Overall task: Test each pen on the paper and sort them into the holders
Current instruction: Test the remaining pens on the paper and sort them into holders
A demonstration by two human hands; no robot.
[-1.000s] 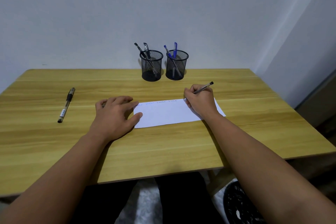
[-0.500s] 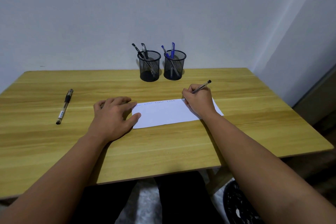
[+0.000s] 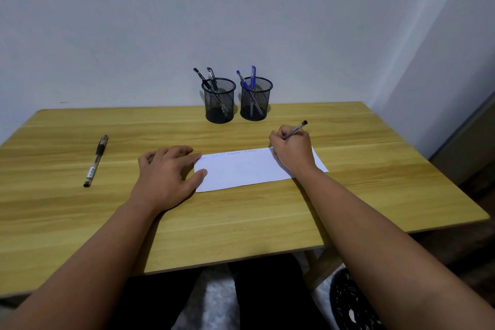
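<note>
A white strip of paper (image 3: pixel 249 171) lies mid-table with several faint written words along its top edge. My right hand (image 3: pixel 292 151) grips a clear pen with a black cap (image 3: pixel 296 130), its tip down at the paper's upper right. My left hand (image 3: pixel 166 174) presses flat on the paper's left end, fingers spread. Two black mesh holders stand at the back: the left holder (image 3: pixel 219 102) has two black pens, the right holder (image 3: pixel 255 100) has two blue pens. Another black pen (image 3: pixel 96 161) lies loose on the table at the left.
The wooden table (image 3: pixel 241 222) ends at a wall behind the holders. A dark round object (image 3: pixel 351 303) sits on the floor below the table's front right. My legs show under the front edge.
The view has shifted slightly. My right hand stays at the paper's upper right with the pen, making small writing moves. My left hand keeps pressing the paper.
</note>
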